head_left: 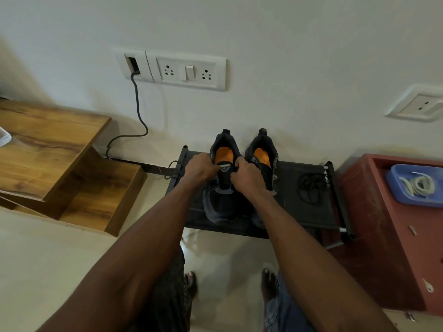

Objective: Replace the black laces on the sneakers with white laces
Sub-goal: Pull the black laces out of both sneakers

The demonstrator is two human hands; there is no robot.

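Two dark sneakers (pixel 242 173), orange insoles, both hands (pixel 224 174) at one tongue.

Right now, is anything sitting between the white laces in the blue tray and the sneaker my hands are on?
Yes. The other sneaker stands directly right of the left sneaker, and a loose black lace lies on the black rack beyond it. The white laces in the blue tray sit farther right.

Two sneakers (pixel 239 178) stood side by side on the rack (pixel 309 219) against the wall; a tray (pixel 395 188) holding laces (pixel 418 185) sat to their right.
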